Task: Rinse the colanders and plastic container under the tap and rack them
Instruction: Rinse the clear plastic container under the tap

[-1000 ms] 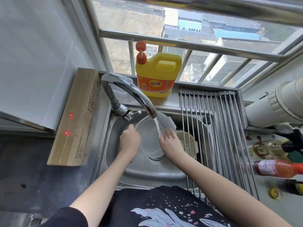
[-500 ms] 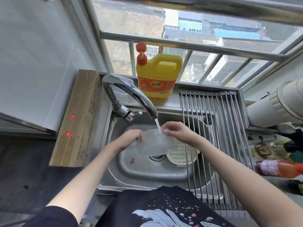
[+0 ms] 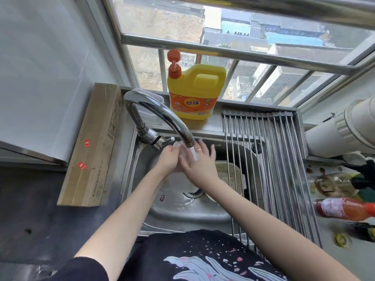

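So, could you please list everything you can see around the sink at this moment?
plastic container: one, clear, held under the tap
tap: one, chrome, water running
colander: one, beige, in the sink, right
sink: one, steel
rack: one, steel rods, over the sink's right side
detergent jug: one, yellow, on the sill
cardboard box: one, brown, left
bottles: several, right counter
left hand: grips the container
right hand: fingers spread on it

2 hands (image 3: 170, 158) (image 3: 199, 163), 1 container (image 3: 178, 179), 1 colander (image 3: 228, 177), 1 soap jug (image 3: 195, 92), 1 tap (image 3: 160, 116).
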Demonstrator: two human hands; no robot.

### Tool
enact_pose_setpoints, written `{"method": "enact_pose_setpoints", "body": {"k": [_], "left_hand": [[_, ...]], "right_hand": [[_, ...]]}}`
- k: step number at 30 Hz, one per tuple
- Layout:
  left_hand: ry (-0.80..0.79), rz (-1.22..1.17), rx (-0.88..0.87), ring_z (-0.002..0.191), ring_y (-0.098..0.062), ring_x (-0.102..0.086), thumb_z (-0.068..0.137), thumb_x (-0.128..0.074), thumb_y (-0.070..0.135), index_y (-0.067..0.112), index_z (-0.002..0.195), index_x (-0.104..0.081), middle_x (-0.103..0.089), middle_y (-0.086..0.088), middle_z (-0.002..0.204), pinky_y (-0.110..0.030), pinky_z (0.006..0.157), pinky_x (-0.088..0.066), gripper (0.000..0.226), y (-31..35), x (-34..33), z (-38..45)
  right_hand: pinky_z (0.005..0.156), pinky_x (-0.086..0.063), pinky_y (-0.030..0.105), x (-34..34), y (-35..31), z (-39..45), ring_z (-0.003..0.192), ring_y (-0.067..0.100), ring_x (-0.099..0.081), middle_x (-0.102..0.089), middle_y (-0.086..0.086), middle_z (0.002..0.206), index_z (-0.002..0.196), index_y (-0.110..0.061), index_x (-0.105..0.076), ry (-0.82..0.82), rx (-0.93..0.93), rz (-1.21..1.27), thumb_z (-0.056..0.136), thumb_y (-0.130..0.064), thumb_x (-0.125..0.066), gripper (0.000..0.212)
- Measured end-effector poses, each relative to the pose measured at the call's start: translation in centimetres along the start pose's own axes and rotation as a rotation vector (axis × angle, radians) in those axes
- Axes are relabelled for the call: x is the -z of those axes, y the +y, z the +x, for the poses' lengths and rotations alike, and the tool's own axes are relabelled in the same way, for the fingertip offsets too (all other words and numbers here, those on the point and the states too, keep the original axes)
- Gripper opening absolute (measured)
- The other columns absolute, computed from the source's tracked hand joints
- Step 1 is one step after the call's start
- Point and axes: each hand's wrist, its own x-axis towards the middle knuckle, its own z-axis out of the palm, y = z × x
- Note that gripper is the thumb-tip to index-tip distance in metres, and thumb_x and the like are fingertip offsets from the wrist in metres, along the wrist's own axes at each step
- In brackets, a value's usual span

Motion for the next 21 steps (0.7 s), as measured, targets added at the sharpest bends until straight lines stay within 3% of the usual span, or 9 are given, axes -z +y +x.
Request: {"method": "enact_pose_setpoints", "body": {"k": [4, 7, 8, 10, 11, 13, 15, 18, 21], "left_hand": [[-0.03, -0.104, 0.15, 0.082, -0.024, -0.062, 0.095, -0.045, 0.025, -0.005, 0.1, -0.064, -0.068, -0.018, 0.091, -0.036, 0.073, -0.049, 0.036, -0.8, -0.1, 0.9], [0.063, -0.096, 0.197, 0.084, -0.027, -0.061, 0.094, -0.045, 0.021, 0.0, 0.094, -0.061, -0.064, -0.017, 0.088, -0.037, 0.075, -0.05, 0.027, -0.3, 0.2, 1.3], [0.054, -0.037, 0.182, 0.084, -0.027, -0.061, 0.095, -0.044, 0.021, 0.0, 0.097, -0.06, -0.063, -0.016, 0.089, -0.035, 0.073, -0.05, 0.027, -0.1, 0.4, 1.5], [-0.055, 0.09, 0.206, 0.073, -0.024, -0.065, 0.098, -0.043, 0.02, -0.003, 0.103, -0.058, -0.063, -0.015, 0.088, -0.028, 0.058, -0.053, 0.028, 0.8, 0.4, 1.3], [-0.157, 0.109, 0.25, 0.066, -0.022, -0.066, 0.098, -0.044, 0.02, -0.004, 0.103, -0.058, -0.064, -0.016, 0.087, -0.027, 0.053, -0.053, 0.027, 1.1, 0.3, 1.2], [-0.283, 0.077, 0.292, 0.072, -0.022, -0.066, 0.094, -0.054, 0.019, -0.005, 0.101, -0.062, -0.067, -0.018, 0.093, -0.031, 0.061, -0.055, 0.027, 1.8, -0.1, 0.6], [-0.396, -0.122, 0.302, 0.082, -0.023, -0.063, 0.091, -0.056, 0.018, -0.003, 0.095, -0.063, -0.065, -0.016, 0.095, -0.033, 0.076, -0.05, 0.022, 3.0, 0.2, -0.1], [-0.529, -0.462, 0.33, 0.094, -0.028, -0.06, 0.083, -0.059, 0.028, -0.005, 0.105, -0.061, -0.065, -0.016, 0.099, -0.035, 0.09, -0.044, 0.04, 3.8, 2.2, -0.5], [-0.566, -0.709, 0.266, 0.088, -0.029, -0.069, 0.082, -0.055, 0.028, -0.004, 0.101, -0.069, -0.071, -0.018, 0.096, -0.034, 0.076, -0.057, 0.04, 3.7, 3.4, -1.6]], "right_hand": [[0.113, 0.004, 0.06, -1.5, 0.4, -2.5, 0.146, 0.028, -0.016, -0.029, 0.003, 0.155, 0.148, -0.014, -0.028, 0.044, 0.184, -0.072, 0.093, -0.042, -0.022, 0.062], [0.118, -0.003, 0.05, -1.6, 3.2, -4.2, 0.147, 0.023, -0.015, -0.025, -0.002, 0.157, 0.15, -0.025, -0.023, 0.017, 0.475, -0.059, 0.094, -0.041, -0.039, 0.061], [0.117, -0.001, 0.048, -1.4, 3.9, -4.2, 0.147, 0.019, -0.013, -0.024, -0.006, 0.157, 0.15, -0.032, -0.021, -0.005, 0.483, -0.042, 0.094, -0.043, -0.039, 0.059], [0.117, 0.001, 0.051, -0.7, 4.0, -3.5, 0.145, 0.013, -0.017, -0.03, -0.009, 0.154, 0.146, -0.039, -0.028, -0.059, 0.239, 0.105, 0.094, -0.051, -0.027, 0.054], [0.117, -0.007, 0.052, 0.0, 3.4, -2.7, 0.142, 0.016, -0.027, -0.04, -0.006, 0.149, 0.141, -0.036, -0.04, -0.074, 0.066, 0.251, 0.093, -0.052, -0.022, 0.054], [0.101, -0.033, 0.047, 1.6, 2.4, -1.0, 0.118, 0.027, -0.051, -0.061, 0.004, 0.122, 0.112, -0.021, -0.062, -0.127, -0.145, 0.519, 0.095, -0.042, -0.025, 0.046], [0.089, -0.041, 0.041, 2.5, 1.9, 0.4, 0.101, 0.028, -0.055, -0.064, 0.006, 0.106, 0.101, -0.014, -0.063, -0.143, -0.21, 0.573, 0.097, -0.034, -0.031, 0.038], [0.083, -0.043, 0.033, 3.4, 1.8, 1.7, 0.1, 0.02, -0.055, -0.063, 0.001, 0.107, 0.106, -0.016, -0.064, -0.171, -0.36, 0.708, 0.095, -0.031, -0.034, 0.035], [0.076, -0.042, 0.03, 3.5, 1.1, 2.5, 0.089, 0.019, -0.056, -0.063, 0.001, 0.098, 0.103, -0.016, -0.061, -0.247, -0.592, 0.942, 0.097, -0.036, -0.033, 0.034]]}}
